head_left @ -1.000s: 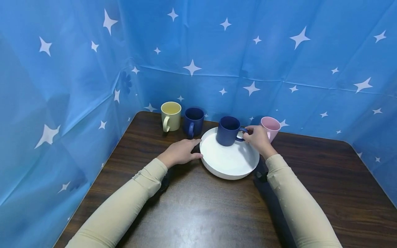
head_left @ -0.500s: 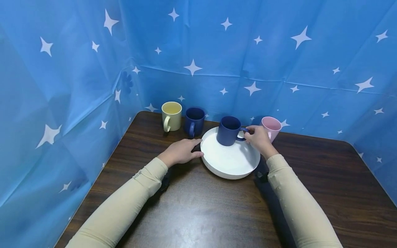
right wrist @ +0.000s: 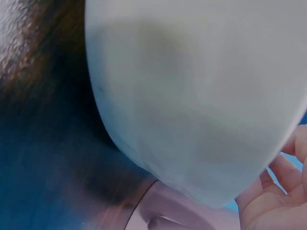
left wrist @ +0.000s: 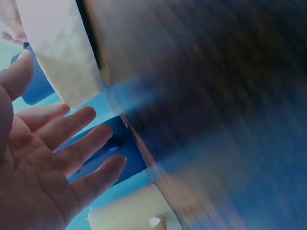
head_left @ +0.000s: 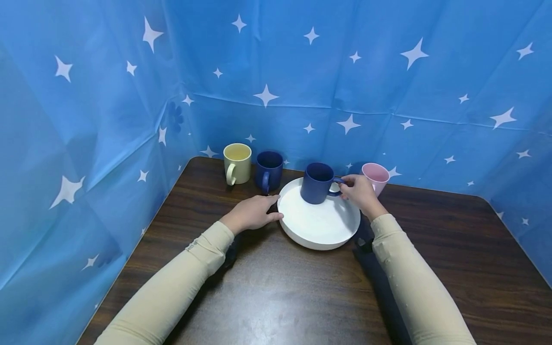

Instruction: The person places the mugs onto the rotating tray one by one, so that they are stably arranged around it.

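A dark blue mug [head_left: 316,186] stands upright on the white round tray [head_left: 319,232], near its back edge. My right hand [head_left: 360,194] pinches that mug's handle, reaching over the tray's right rim. At the tray's left rim is my left hand [head_left: 253,212], its fingers extended and the thumb and index tip at the rim. In the left wrist view the left palm [left wrist: 53,158] faces the camera with fingers spread. The right wrist view is mostly filled by the tray's outer side [right wrist: 192,96], and only part of the right hand [right wrist: 278,201] shows.
Behind the left hand stand a yellow mug [head_left: 237,165] and a second dark blue mug [head_left: 269,172]. A pink mug [head_left: 376,176] stands behind the right hand, partly hidden by it. Blue star-patterned cloth [head_left: 302,72] hangs along the table's back and left edges.
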Action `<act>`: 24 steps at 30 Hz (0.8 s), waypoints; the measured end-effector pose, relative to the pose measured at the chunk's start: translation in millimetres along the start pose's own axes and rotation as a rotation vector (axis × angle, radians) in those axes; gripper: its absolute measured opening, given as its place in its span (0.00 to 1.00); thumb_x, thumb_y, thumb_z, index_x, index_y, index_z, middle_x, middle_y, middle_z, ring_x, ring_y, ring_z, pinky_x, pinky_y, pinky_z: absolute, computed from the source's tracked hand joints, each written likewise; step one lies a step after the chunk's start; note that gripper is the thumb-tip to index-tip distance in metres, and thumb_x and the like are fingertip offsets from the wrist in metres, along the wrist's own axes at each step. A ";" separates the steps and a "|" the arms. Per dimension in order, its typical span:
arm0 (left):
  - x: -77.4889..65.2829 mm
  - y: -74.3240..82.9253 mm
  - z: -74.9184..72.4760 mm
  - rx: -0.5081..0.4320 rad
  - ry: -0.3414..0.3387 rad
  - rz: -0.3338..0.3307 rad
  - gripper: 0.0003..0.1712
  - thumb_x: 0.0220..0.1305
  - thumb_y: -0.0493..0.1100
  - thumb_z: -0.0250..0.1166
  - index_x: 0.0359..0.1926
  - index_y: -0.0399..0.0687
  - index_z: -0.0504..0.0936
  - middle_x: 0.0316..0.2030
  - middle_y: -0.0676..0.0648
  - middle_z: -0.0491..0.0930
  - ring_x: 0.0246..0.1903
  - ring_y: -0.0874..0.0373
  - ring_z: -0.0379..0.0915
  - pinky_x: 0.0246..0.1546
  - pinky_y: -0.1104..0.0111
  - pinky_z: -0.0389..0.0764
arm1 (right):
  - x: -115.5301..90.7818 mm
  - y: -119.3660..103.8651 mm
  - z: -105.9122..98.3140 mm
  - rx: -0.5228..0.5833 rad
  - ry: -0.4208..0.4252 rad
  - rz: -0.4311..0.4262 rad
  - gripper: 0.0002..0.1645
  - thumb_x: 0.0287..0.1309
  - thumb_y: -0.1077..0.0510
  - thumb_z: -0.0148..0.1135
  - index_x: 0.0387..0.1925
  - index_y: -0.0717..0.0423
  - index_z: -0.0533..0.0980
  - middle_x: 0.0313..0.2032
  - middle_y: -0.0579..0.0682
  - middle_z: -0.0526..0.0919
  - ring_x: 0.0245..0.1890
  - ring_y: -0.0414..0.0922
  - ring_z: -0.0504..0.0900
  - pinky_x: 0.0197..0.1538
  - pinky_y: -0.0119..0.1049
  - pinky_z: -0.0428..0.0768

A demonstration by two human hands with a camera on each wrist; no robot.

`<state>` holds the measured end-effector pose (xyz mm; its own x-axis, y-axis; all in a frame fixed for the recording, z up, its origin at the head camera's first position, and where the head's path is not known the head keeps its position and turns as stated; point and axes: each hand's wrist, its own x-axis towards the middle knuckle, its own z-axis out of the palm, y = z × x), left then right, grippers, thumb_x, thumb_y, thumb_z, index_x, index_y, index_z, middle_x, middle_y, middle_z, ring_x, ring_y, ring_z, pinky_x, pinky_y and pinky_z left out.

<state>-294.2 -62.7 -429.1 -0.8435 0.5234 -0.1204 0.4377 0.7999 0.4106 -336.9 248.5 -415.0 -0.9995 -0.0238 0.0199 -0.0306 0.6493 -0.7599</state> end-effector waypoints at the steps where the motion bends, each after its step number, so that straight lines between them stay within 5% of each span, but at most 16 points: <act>1: 0.2 0.2 0.3 0.001 -0.001 -0.001 0.40 0.75 0.59 0.57 0.77 0.40 0.61 0.73 0.40 0.65 0.72 0.47 0.63 0.70 0.53 0.64 | -0.1 -0.2 -0.3 0.001 -0.001 0.008 0.22 0.71 0.65 0.55 0.61 0.73 0.74 0.51 0.68 0.81 0.39 0.55 0.86 0.43 0.40 0.84; 12: -1.1 0.1 2.0 0.006 0.012 -0.001 0.40 0.76 0.58 0.57 0.77 0.40 0.60 0.73 0.40 0.64 0.72 0.47 0.63 0.70 0.53 0.64 | -11.1 -1.9 -9.9 -0.037 -0.029 -0.006 0.28 0.73 0.57 0.59 0.66 0.73 0.70 0.50 0.69 0.83 0.44 0.61 0.87 0.51 0.50 0.84; 15: -0.2 0.4 2.2 0.013 0.020 0.009 0.39 0.76 0.57 0.58 0.76 0.39 0.61 0.73 0.40 0.65 0.71 0.47 0.63 0.70 0.54 0.64 | -18.3 -0.4 -13.7 -0.065 0.090 -0.055 0.23 0.73 0.56 0.59 0.59 0.71 0.76 0.45 0.68 0.85 0.40 0.58 0.88 0.45 0.45 0.86; 20: 0.7 1.3 2.4 0.016 0.035 0.019 0.38 0.75 0.56 0.59 0.75 0.37 0.64 0.72 0.39 0.66 0.71 0.47 0.64 0.70 0.54 0.65 | -28.1 7.1 -20.3 -0.133 0.404 -0.123 0.13 0.71 0.61 0.60 0.44 0.70 0.82 0.32 0.65 0.85 0.30 0.56 0.85 0.33 0.37 0.83; 24: -0.1 2.5 1.7 0.020 0.040 0.021 0.38 0.75 0.55 0.60 0.75 0.37 0.64 0.72 0.39 0.67 0.70 0.47 0.65 0.69 0.54 0.66 | -33.3 14.4 -23.3 -0.131 0.544 0.011 0.13 0.70 0.62 0.59 0.44 0.72 0.79 0.35 0.65 0.81 0.35 0.56 0.80 0.35 0.41 0.78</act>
<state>-292.5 -60.3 -429.6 -0.8455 0.5285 -0.0759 0.4613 0.7947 0.3946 -304.2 276.4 -411.5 -0.8573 0.3565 0.3715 0.0136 0.7370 -0.6758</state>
